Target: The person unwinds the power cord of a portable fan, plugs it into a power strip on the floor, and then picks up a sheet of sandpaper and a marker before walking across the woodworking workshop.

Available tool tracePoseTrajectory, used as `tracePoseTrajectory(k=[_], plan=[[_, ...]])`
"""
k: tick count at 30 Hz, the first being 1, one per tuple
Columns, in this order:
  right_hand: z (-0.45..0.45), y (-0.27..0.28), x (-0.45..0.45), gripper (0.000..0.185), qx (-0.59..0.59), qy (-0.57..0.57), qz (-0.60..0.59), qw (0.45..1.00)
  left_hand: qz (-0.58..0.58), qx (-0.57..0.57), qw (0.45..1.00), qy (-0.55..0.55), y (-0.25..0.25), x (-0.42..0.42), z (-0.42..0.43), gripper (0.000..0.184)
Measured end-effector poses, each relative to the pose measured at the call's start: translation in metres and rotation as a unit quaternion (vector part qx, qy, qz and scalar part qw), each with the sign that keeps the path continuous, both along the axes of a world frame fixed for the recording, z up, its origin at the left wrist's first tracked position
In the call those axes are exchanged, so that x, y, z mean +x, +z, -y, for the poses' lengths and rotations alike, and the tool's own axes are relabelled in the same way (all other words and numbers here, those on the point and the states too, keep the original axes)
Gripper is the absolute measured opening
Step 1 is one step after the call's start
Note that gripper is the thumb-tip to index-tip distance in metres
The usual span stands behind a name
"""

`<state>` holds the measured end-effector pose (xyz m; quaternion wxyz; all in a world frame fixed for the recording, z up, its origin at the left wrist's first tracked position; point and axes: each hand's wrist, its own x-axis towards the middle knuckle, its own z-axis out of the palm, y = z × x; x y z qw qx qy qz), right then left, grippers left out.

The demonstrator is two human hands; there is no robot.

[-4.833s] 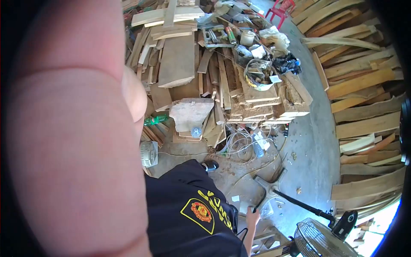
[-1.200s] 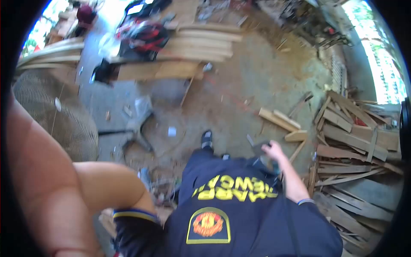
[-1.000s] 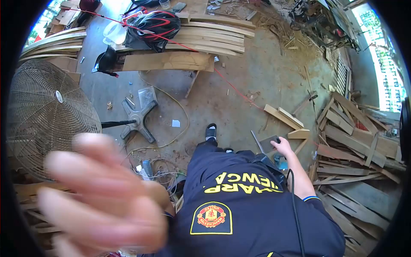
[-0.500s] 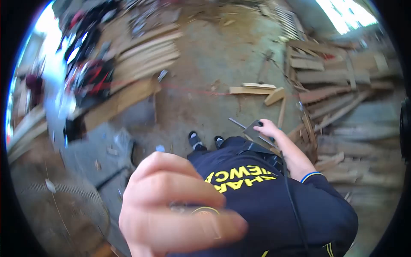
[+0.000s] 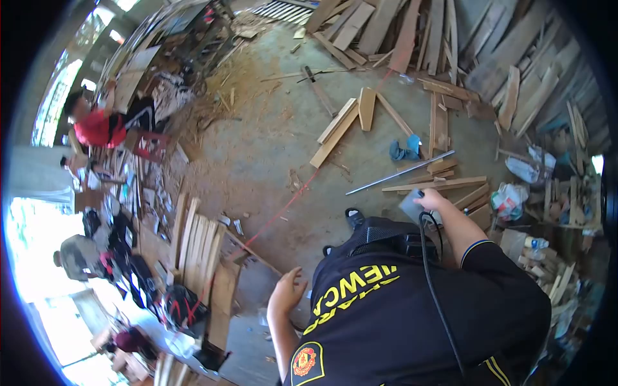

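Observation:
My right hand (image 5: 434,201), at the end of the stretched right arm, is closed on a grey flat plate (image 5: 412,204) with a straight edge. Its exact kind is not clear. Just beyond it a long thin metal rod (image 5: 399,173) lies slanting over the floor. Boards (image 5: 435,184) and short wood pieces are close beside the plate. My left hand (image 5: 288,291) hangs by my left side, fingers loosely bent and apart, with nothing seen in it. A black cable (image 5: 438,293) runs down over my shirt.
Planks (image 5: 199,241) are stacked at left, near a black and red bag (image 5: 183,307). More boards (image 5: 335,132) and a blue cloth (image 5: 405,149) lie ahead. Leaning timber (image 5: 515,96) fills the right. A person in red (image 5: 100,128) sits at far left; another person (image 5: 132,341) is lower left.
My left hand has dropped from close before the camera down to my side. The view has turned, and my right hand still holds the grey plate.

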<state>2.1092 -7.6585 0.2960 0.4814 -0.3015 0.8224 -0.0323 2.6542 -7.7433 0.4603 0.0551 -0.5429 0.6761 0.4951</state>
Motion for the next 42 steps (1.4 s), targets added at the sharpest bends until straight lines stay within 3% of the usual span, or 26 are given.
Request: tracePoseTrajectory(k=[3,4,6,9,11,14,15,17,25,27,30,31,32,33,35,38,42], plan=[[-0.059,-0.059,-0.032,0.049,0.028,-0.012,-0.035,0.999,-0.018,-0.007,1.000,0.000,0.014,-0.028,0.025,0.045],[-0.067,-0.065,-0.034,0.053,0.084,-0.032,0.007,0.996,0.000,-0.049,0.999,-0.015,0.019,-0.035,0.038,0.044],[-0.076,-0.092,-0.042,0.060,0.083,0.029,0.025,0.996,0.021,-0.130,0.991,-0.019,0.025,-0.045,0.062,0.042],[-0.029,-0.065,-0.027,0.053,0.024,0.149,-0.024,0.988,0.017,-0.149,0.988,0.022,0.040,-0.060,0.089,0.042],[0.013,-0.049,-0.017,0.048,0.138,0.003,0.085,0.987,0.008,-0.129,0.991,0.037,0.039,-0.060,0.102,0.042],[0.074,-0.022,0.001,0.045,0.001,0.013,0.062,0.998,0.012,-0.091,0.995,0.030,0.023,-0.048,0.121,0.042],[0.094,-0.025,0.001,0.046,-0.026,0.014,0.113,0.993,0.035,-0.094,0.995,0.001,0.012,-0.039,0.128,0.042],[0.131,0.002,0.015,0.039,-0.067,0.007,0.074,0.995,0.057,-0.093,0.992,-0.063,-0.003,-0.022,0.149,0.042],[0.207,0.048,0.040,0.042,-0.058,0.024,0.051,0.997,-0.005,-0.092,0.996,-0.017,-0.016,0.011,0.261,0.042],[0.208,0.045,0.037,0.047,-0.043,-0.018,0.042,0.998,-0.010,-0.145,0.989,-0.026,-0.013,0.017,0.285,0.041],[0.202,0.012,0.025,0.050,-0.020,0.020,0.026,0.999,-0.062,-0.131,0.989,-0.016,-0.027,0.039,0.314,0.042],[0.199,0.015,0.026,0.052,-0.022,0.081,-0.044,0.995,-0.034,-0.073,0.997,0.002,-0.027,0.039,0.325,0.043],[0.186,-0.020,0.015,0.049,-0.037,0.106,-0.108,0.988,-0.047,-0.058,0.997,0.000,-0.043,0.043,0.336,0.042],[0.191,0.016,0.027,0.047,0.028,0.048,-0.061,0.997,-0.050,-0.033,0.997,-0.052,-0.050,0.043,0.341,0.042],[0.197,0.049,0.037,0.044,0.016,0.040,-0.100,0.994,0.036,-0.047,0.997,-0.054,-0.057,0.038,0.350,0.041],[0.192,0.065,0.059,0.046,-0.018,-0.001,-0.094,0.995,0.008,-0.013,0.989,-0.149,-0.089,0.032,0.366,0.041],[0.144,0.067,0.068,0.046,-0.023,-0.102,-0.067,0.992,-0.009,0.000,0.963,-0.269,-0.088,-0.031,0.388,0.040]])
